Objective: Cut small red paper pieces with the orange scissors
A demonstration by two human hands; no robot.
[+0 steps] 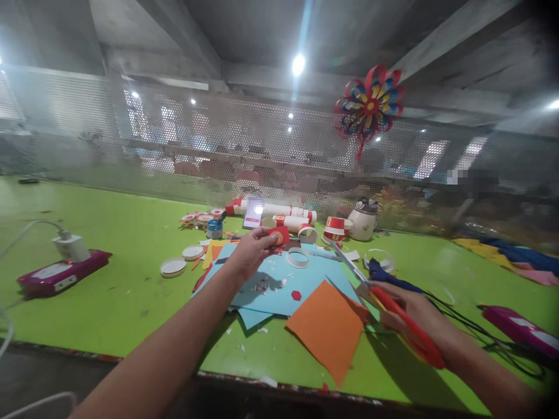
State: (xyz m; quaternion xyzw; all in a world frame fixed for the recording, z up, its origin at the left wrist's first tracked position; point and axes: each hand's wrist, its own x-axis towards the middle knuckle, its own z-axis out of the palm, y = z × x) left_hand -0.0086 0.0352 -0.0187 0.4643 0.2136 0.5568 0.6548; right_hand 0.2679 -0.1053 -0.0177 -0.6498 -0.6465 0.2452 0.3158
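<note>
- The person's left forearm runs up from the bottom edge of the view to the left hand (251, 253), which is held just above the blue sheets (288, 285) near the middle of the green table (109, 291).
- The thumb and fingertips of that hand are pressed together on a small red paper piece (279, 235) with a yellow-orange spot on its face. The piece is held off the table, in front of a row of red-and-white paper rolls.
- The right hand (410, 314) is wrapped around the red handles of the scissors (379, 297). Their blades point up and to the left, towards a white tape ring (297, 257). Whether the blades are parted cannot be told.
- The red piece looks very light, thin and easy to crease. A soft pinch at one edge, clear of the spot, would probably keep it flat, while a hard squeeze could bend it.
- The scissors look stiff and are best gripped through the handle loops.
- An orange sheet (327, 329) lies over the near corner of the blue sheets, and a small red scrap (296, 295) lies just beside it.
- A magenta power strip (61, 273) sits well to the left, and a paper pinwheel (370, 106) hangs overhead.
</note>
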